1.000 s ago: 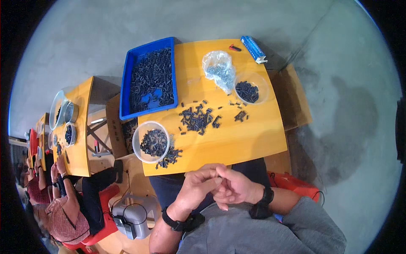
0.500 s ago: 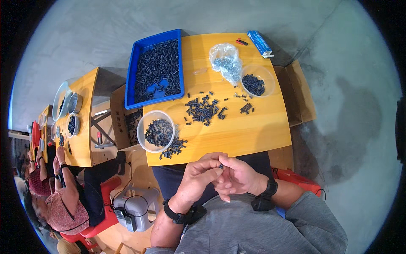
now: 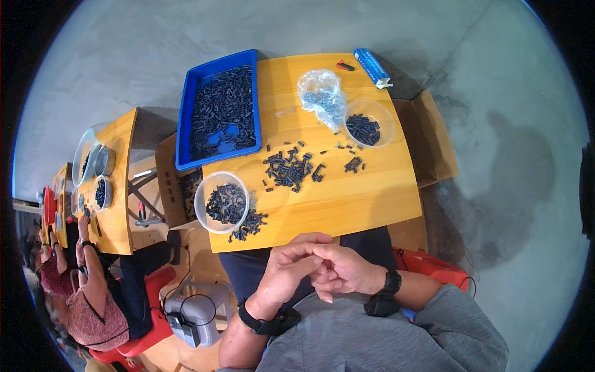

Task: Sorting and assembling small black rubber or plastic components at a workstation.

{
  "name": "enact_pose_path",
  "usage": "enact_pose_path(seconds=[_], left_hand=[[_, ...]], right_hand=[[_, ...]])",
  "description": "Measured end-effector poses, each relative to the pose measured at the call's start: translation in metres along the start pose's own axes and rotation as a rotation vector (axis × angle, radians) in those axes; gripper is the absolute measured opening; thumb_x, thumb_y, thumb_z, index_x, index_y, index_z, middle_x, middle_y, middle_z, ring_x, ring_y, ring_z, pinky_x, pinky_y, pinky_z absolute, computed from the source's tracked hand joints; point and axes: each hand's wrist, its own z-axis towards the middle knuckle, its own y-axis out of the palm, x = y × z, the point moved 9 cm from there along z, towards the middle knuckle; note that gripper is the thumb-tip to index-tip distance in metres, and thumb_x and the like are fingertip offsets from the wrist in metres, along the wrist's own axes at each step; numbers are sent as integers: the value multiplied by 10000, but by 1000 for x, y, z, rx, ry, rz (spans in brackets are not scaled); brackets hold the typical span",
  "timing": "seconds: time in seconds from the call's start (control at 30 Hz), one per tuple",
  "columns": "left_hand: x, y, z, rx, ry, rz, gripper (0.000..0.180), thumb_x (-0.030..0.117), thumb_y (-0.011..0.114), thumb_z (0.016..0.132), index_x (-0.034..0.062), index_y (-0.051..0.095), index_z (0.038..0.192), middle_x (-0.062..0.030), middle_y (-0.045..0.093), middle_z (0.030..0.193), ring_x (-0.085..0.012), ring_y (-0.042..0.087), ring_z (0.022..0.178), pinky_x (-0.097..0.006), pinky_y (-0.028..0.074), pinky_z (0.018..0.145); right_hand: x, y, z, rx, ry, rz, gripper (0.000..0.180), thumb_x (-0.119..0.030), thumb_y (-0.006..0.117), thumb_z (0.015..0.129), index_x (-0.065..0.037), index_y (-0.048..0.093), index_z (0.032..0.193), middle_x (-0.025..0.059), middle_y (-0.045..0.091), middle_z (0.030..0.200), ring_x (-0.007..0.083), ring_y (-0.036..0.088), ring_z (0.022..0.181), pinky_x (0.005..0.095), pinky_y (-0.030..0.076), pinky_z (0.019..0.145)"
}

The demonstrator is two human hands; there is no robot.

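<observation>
My left hand [image 3: 290, 268] & right hand [image 3: 343, 273] have drawn in closer to my lap, fingers curled together; can't tell what's pinched. Beyond: clear cup [image 3: 221, 202] of black parts, loose pile [image 3: 290, 168], blue tray [image 3: 220, 108].

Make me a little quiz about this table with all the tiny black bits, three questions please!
1. True or false: the blue tray sits at the table's left side.
2. Which lies nearest the far right corner? A) clear plastic bag B) blue box C) loose pile of black parts
3. Fill in: the left hand and right hand are pressed ____ below the table's near edge.

Key: 1 true; 2 B; 3 together. Nothing shows clearly between the fingers.
</observation>
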Motion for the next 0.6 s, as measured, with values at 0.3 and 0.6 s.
enact_pose_path(seconds=[0.3, 0.6], left_hand=[[-5, -10, 15, 176, 146, 86, 503, -9, 563, 885, 1, 412, 1365, -141, 581, 1200, -214, 586, 1079, -298, 481, 879], [-68, -83, 30, 429, -20, 305, 318, 49, 633, 854, -58, 588, 1150, -88, 644, 985, -139, 601, 883, -256, 487, 788]], right_hand=[[-155, -28, -40, 617, -585, -1106, 385, -374, 508, 954, -47, 583, 764, 36, 550, 589, 144, 515, 483, 278, 440, 463], [-294, -52, -55, 1256, -651, -2212, 265, -262, 583, 864, -6, 574, 794, 205, 640, 776, 395, 624, 722, 500, 485, 647]])
